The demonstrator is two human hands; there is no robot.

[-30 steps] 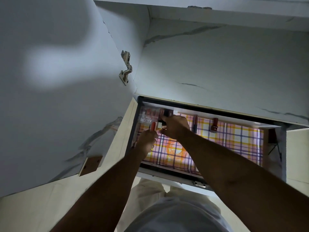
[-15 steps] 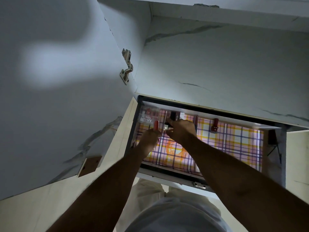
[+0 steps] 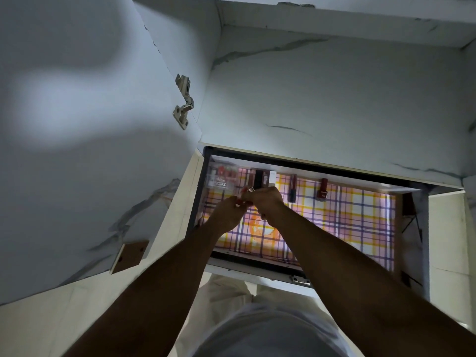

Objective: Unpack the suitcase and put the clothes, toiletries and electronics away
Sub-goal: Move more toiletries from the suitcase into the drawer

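Pinching a small red tube (image 3: 243, 195) tilted up-right, both hands (image 3: 226, 215) (image 3: 265, 202) clamp fingers on it above the drawer (image 3: 347, 222).

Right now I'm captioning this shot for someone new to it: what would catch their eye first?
The brightly lit plaid liner in the open drawer stands out against the dim marble-look cabinet. Above its left part, the left hand and right hand meet over a small red item. Lipsticks and a nail polish bottle line the back edge.
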